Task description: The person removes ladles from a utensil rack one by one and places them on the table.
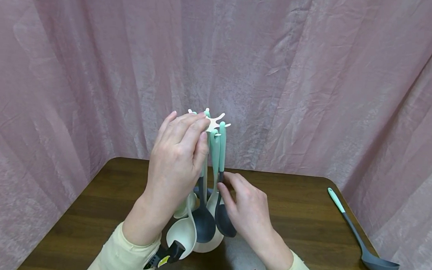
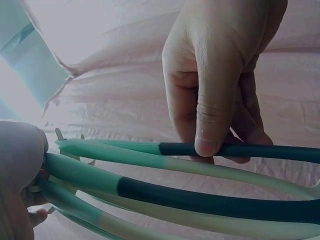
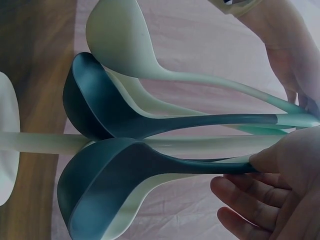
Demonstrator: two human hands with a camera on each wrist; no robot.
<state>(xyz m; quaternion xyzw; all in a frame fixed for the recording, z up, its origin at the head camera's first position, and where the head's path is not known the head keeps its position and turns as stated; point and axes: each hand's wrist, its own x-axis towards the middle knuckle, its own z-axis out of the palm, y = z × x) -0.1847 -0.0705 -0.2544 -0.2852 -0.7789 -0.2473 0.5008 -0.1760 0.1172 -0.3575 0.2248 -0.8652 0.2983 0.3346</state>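
Observation:
A white utensil rack [image 1: 214,124] with hooked arms stands on the table, several green-handled utensils hanging round its pole [image 3: 50,142]. My left hand [image 1: 178,145] holds the rack's top, its fingers laid over the hooks; part of that grip is hidden. Lower on the right, my right hand [image 1: 246,205] pinches the dark shaft of a ladle [image 1: 225,222] between thumb and fingers. This ladle hangs upright, its green handle end at a hook. Beside it hang another dark ladle [image 3: 100,95] and a white ladle [image 3: 120,40], with more pale utensils behind.
A dark ladle with a green handle [image 1: 375,260] lies along the right edge of the brown wooden table [image 1: 290,197]. The rack's white base [image 3: 7,140] shows in the right wrist view. Pink curtains [image 1: 260,71] hang behind and at both sides.

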